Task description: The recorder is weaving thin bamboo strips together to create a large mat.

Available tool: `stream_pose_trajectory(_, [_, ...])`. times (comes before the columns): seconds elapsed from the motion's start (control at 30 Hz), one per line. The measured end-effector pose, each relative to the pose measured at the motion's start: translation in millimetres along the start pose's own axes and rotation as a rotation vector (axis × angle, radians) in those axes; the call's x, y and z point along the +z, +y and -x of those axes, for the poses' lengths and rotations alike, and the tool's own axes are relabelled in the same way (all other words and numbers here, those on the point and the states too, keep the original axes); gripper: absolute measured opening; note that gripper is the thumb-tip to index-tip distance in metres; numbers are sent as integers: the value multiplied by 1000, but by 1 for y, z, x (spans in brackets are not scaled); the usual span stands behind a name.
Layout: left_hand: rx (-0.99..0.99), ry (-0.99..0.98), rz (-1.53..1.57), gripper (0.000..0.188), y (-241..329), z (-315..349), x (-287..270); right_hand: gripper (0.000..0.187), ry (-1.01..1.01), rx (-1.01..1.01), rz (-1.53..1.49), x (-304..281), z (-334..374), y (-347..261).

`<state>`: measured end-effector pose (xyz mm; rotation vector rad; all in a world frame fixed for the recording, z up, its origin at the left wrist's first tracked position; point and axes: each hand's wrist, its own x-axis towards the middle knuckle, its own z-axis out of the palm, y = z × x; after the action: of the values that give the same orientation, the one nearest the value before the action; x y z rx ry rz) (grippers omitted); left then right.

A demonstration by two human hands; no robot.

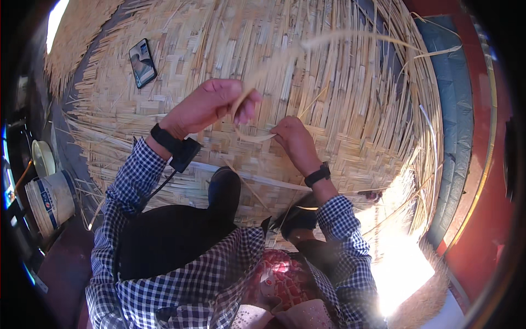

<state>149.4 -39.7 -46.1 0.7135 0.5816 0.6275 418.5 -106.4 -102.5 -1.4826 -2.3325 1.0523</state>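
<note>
A long pale reed strip (256,138) bends in a loop between my hands, and its far part sweeps up to the right, blurred. My left hand (216,101) is raised, its fingers curled round the strip. Lower and to the right, my right hand (297,143) pinches the strip's short end between thumb and forefinger. Below both hands spreads a large woven reed mat (189,118), tightly plaited in its near part, with loose parallel reeds further off.
A phone (143,63) with a lit screen lies on the mat at the far left. A white bucket (52,200) stands left of the mat. Along the right runs a grey-blue padded roll (453,120). My dark shoe (224,189) rests on the mat's near part. Bright sunlight washes out the lower right.
</note>
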Motion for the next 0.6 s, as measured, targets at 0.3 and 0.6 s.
stream_pose_trajectory(0.3, [-252,316,-715,36,-65,-110,-47,11,421,290,-212,7,14,5])
stream_pose_trajectory(0.6, [-163,323,-129,32,-81,-79,-26,14,471,606,-611,17,-7,-9])
